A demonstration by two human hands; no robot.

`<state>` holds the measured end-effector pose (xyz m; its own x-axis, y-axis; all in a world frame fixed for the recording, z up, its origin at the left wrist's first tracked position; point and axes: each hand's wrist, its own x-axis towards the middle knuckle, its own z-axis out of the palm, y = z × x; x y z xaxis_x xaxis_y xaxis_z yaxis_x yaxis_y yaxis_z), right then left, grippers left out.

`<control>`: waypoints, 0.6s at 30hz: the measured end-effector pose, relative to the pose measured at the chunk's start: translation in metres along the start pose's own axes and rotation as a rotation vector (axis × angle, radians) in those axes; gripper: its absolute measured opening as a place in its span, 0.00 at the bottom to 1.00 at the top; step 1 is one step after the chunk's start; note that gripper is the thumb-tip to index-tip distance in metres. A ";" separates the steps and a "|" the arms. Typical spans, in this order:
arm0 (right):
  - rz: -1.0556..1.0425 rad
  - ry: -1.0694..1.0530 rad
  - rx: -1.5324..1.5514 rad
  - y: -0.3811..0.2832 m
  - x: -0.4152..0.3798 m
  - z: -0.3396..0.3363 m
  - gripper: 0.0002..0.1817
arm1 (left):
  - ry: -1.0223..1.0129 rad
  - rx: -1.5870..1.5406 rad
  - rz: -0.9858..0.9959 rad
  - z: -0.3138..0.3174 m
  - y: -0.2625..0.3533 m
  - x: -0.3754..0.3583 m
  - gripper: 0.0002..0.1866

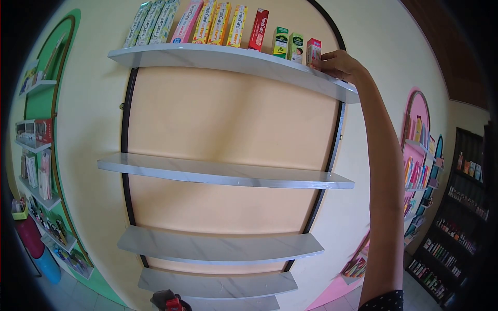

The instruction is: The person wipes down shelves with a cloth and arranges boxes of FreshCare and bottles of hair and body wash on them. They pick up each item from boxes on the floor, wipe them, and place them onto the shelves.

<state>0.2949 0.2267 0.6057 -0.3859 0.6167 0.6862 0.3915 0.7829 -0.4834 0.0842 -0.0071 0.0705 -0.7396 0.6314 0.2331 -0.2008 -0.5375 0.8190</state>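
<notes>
Closest to me is the dotted dark sleeve [383, 301], with the right arm [385, 181] going pretty much straight up the right side, wrist bent left at the top shelf [207, 54]. Right hand [340, 66] has its fingers curled in narrow against the right side of the small red box [313, 54], last in the row near the shelf's right end. Can't tell if it's properly pinched or just touched, tbh

Going left: pale green box [296, 48], green-and-yellow box [280, 42], then a tall red box [258, 30], three yellow boxes [220, 23], a pink box [187, 22] and three pale green-blue boxes [150, 23]. The tall ones read "FreshCare", small print's too blurry for me. Contents are hidden

Further off, a yellow-green basket [19, 213] holds small stuff I can't make out, and way back the dark rack [451, 223] has rows of little bottles
</notes>
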 end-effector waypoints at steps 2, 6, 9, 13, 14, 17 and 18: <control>-0.004 0.002 -0.009 -0.001 -0.003 -0.001 0.24 | 0.005 -0.005 0.000 0.001 0.003 -0.001 0.16; -0.014 0.001 0.046 0.001 -0.005 -0.007 0.24 | 0.017 -0.007 -0.001 0.002 0.013 -0.008 0.16; -0.023 0.027 -0.010 -0.001 -0.016 -0.009 0.23 | -0.032 0.020 0.016 -0.019 -0.007 -0.001 0.17; -0.415 0.494 -0.013 -0.010 -0.080 0.023 0.15 | -0.099 0.061 0.032 -0.021 -0.003 0.004 0.20; -0.398 0.479 0.083 -0.015 -0.107 0.043 0.15 | -0.125 -0.108 0.056 0.007 0.020 0.003 0.22; -0.512 0.037 0.127 0.001 -0.205 0.119 0.11 | -0.285 -0.328 0.013 0.057 0.063 0.012 0.26; -0.520 -0.131 0.020 0.005 -0.239 0.148 0.15 | -0.395 -0.265 0.044 0.060 0.058 0.018 0.29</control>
<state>0.2657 0.0954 0.3588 -0.6260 0.1508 0.7651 0.1052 0.9885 -0.1088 0.0974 0.0069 0.1541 -0.4607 0.7412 0.4882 -0.3691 -0.6603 0.6541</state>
